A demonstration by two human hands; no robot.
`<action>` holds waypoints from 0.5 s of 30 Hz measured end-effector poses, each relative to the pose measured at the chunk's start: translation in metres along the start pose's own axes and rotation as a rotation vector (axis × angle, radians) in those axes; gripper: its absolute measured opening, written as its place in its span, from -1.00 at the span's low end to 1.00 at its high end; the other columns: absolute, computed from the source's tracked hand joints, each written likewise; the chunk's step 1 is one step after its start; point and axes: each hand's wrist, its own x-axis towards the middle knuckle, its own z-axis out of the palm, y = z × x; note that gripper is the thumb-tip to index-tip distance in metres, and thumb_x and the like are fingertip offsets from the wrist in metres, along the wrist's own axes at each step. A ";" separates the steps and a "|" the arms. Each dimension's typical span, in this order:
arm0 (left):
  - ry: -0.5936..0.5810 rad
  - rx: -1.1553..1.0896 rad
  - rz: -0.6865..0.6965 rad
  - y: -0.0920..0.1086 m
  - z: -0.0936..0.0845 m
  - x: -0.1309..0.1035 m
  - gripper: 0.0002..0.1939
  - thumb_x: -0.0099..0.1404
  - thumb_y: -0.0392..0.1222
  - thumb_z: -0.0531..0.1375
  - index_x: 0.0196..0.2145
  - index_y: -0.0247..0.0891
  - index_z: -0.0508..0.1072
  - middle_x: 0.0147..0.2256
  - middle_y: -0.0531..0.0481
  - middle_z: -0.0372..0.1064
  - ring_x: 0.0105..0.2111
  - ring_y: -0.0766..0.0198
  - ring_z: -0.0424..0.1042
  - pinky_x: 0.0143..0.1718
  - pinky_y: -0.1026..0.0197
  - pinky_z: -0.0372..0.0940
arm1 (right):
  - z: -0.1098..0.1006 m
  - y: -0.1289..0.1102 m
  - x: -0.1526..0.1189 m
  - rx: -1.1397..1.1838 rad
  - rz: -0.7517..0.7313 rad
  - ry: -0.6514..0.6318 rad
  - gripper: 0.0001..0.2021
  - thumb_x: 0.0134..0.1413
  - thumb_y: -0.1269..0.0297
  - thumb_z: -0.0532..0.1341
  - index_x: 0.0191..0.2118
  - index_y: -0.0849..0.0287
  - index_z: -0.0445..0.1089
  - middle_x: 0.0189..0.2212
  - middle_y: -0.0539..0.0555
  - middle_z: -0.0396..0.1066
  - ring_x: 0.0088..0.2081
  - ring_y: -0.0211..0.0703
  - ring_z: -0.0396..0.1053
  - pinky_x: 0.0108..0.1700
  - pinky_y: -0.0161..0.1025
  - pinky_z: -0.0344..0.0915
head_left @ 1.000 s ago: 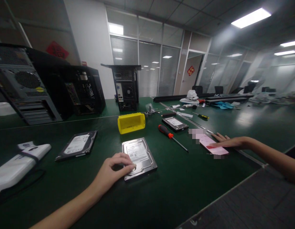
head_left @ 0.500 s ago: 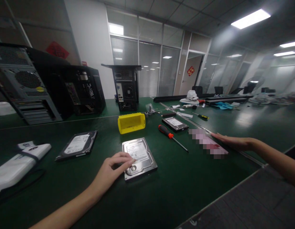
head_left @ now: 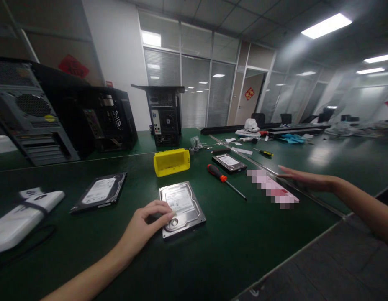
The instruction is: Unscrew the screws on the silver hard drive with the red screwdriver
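Note:
A silver hard drive (head_left: 185, 209) with a white label lies flat on the green table. My left hand (head_left: 154, 217) is closed at its left side, with thumb and fingertips close together on the drive's top; the other fingers are partly hidden. My right hand (head_left: 303, 177) is open and palm down, fingers stretched out, just above the metal strip on the table and beside a pink, blurred-out item (head_left: 272, 186). Between the hands lies a screwdriver (head_left: 217, 172) with a black and red handle, its shaft pointing toward me.
A second hard drive (head_left: 101, 191) and a white device with a dark strap (head_left: 30, 217) lie at left. Behind stand a yellow bin (head_left: 171, 162), another drive (head_left: 229, 162) and several computer cases (head_left: 165, 117). A yellow-green screwdriver (head_left: 265, 154) lies farther right. The table's edge (head_left: 294, 259) runs along the lower right.
My right hand has risen slightly off the table, its fingertips lifting. My left hand stays at the hard drive. The whole view has shifted a little.

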 end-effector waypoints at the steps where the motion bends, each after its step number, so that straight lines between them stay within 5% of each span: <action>1: 0.005 0.005 0.003 0.000 0.000 0.000 -0.78 0.16 0.02 0.24 -0.40 -0.15 0.60 -0.21 -0.04 0.44 -0.13 0.10 0.41 -0.05 0.11 0.30 | -0.002 -0.007 0.000 0.138 0.035 -0.045 -0.25 0.21 -0.15 -0.32 0.25 0.24 0.20 0.27 0.31 0.06 0.19 0.10 0.21 0.01 -0.08 0.23; 4: 0.026 0.032 0.010 -0.001 0.000 0.002 -0.76 0.18 0.03 0.22 -0.40 -0.15 0.59 -0.21 -0.04 0.44 -0.12 0.10 0.40 -0.04 0.11 0.30 | 0.000 -0.039 -0.003 0.374 -0.002 0.170 -0.34 0.24 -0.06 -0.14 0.23 0.37 0.18 0.22 0.38 0.13 0.15 0.08 0.21 0.09 -0.05 0.12; 7: 0.054 0.080 0.011 -0.002 -0.002 0.005 -0.75 0.18 0.04 0.22 -0.33 -0.13 0.60 -0.17 -0.04 0.43 -0.09 0.09 0.39 -0.01 0.08 0.29 | 0.019 -0.088 -0.018 0.481 -0.291 0.229 -0.42 0.20 -0.02 -0.01 0.06 0.43 0.31 -0.04 0.37 0.38 -0.12 -0.09 0.37 -0.05 -0.22 0.25; 11: 0.076 0.173 0.038 -0.006 -0.010 0.010 -0.71 0.19 0.07 0.20 -0.25 -0.09 0.60 -0.11 -0.05 0.41 -0.04 0.06 0.37 0.04 0.03 0.25 | 0.067 -0.162 -0.048 0.030 -0.566 0.017 -0.48 0.15 -0.10 0.04 -0.10 0.29 0.42 -0.26 0.22 0.46 -0.28 -0.08 0.40 -0.21 -0.17 0.31; 15: 0.090 0.219 0.055 -0.015 -0.020 0.017 -0.68 0.21 0.08 0.16 -0.21 -0.09 0.59 -0.11 -0.06 0.41 -0.04 0.05 0.38 0.07 0.00 0.24 | 0.112 -0.219 -0.056 -0.429 -0.425 0.041 -0.31 0.15 -0.18 -0.04 0.18 0.32 0.20 0.07 0.35 0.32 0.00 0.20 0.36 -0.06 0.02 0.28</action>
